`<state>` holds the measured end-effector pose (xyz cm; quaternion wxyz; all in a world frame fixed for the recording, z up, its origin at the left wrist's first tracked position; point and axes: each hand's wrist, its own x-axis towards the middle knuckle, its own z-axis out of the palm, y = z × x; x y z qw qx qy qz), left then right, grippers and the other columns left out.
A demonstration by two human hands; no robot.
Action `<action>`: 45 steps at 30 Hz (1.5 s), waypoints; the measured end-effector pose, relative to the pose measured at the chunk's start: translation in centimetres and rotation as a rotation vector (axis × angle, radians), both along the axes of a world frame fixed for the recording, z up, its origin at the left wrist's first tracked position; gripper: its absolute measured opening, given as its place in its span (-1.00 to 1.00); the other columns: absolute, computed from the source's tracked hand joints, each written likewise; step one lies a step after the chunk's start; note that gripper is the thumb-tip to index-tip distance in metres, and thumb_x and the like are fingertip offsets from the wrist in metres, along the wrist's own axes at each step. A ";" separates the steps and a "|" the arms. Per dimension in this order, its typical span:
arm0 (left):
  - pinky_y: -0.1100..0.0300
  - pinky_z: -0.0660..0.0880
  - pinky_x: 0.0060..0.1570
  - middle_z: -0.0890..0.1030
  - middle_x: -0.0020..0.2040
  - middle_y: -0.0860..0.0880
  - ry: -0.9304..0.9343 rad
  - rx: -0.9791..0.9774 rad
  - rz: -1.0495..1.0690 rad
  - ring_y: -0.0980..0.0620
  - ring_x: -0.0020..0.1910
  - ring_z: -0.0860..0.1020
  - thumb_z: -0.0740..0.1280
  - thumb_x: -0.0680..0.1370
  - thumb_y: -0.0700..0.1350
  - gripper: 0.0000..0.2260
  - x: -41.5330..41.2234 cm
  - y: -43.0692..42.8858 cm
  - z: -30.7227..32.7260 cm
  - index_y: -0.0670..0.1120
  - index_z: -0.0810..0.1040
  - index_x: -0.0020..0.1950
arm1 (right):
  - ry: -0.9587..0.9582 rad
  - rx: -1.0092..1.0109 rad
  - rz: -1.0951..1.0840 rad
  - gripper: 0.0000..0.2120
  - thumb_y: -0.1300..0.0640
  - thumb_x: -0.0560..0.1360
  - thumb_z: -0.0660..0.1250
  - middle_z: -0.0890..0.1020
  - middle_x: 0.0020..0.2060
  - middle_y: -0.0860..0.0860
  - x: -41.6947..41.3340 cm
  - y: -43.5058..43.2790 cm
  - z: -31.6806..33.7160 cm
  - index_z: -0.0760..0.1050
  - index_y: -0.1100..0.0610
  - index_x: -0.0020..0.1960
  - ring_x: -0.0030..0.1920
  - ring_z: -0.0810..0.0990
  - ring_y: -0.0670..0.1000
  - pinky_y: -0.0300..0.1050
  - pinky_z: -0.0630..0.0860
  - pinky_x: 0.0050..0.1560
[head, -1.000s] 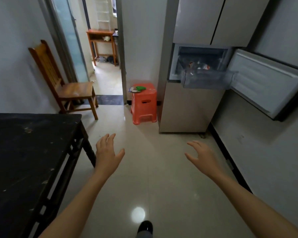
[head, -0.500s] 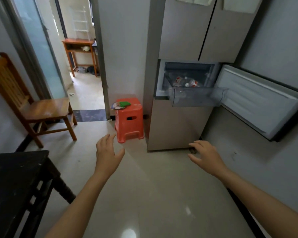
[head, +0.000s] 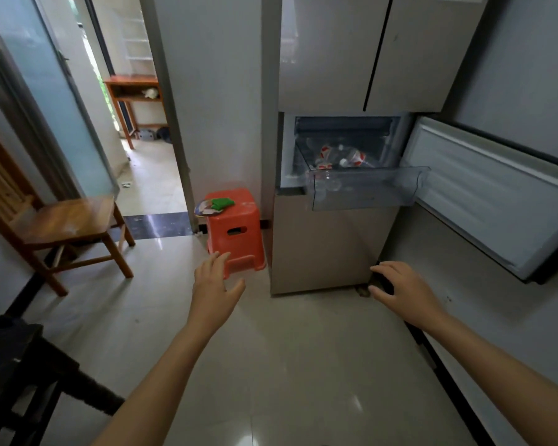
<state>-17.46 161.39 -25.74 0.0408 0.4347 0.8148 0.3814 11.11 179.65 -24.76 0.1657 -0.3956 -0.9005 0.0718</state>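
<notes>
A beige fridge point(head: 329, 249) stands ahead against the wall. Its middle compartment door point(head: 496, 201) is swung open to the right. A clear plastic drawer point(head: 364, 188) is pulled out of that compartment, with plastic bottles point(head: 351, 156) lying inside. My left hand point(head: 215, 284) is stretched forward with relaxed fingers and holds nothing, in front of an orange stool point(head: 236, 233). My right hand point(head: 400, 288) is also stretched out, fingers loosely spread and empty, low by the fridge's bottom right corner.
The orange stool carries a green object point(head: 221, 202) and a small disc. A wooden chair point(head: 62, 226) stands at the left wall. A dark table point(head: 10, 362) edges in at bottom left. A doorway point(head: 142, 140) leads to another room with a wooden shelf.
The view has moved closer to the fridge and turned right; the dark table has slid out of view to the left. Both hands stay outstretched and empty.
</notes>
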 end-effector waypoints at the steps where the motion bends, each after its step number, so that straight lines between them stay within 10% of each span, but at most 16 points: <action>1: 0.04 0.20 0.34 0.31 0.40 -0.17 -0.001 -0.003 0.002 -0.12 0.38 0.23 0.35 0.48 -0.12 -0.50 0.1 1.2 0.0 -0.16 0.31 0.39 | 0.005 -0.004 0.000 -0.61 0.05 0.45 0.38 0.54 0.17 0.11 0.1 1.2 -0.1 0.49 0.16 0.23 0.24 0.44 0.11 0.04 0.40 0.20; 45: 0.01 0.29 0.25 0.46 0.25 -0.22 0.078 0.088 -0.086 -0.19 0.27 0.37 0.39 0.44 -0.24 -0.59 -3.3 51.9 -0.5 -0.24 0.44 0.27 | -0.055 -0.055 0.037 -0.48 -0.09 0.51 0.23 0.29 0.41 0.07 -6.6 47.7 -1.0 0.25 0.02 0.42 0.42 0.22 0.04 -0.07 0.11 0.38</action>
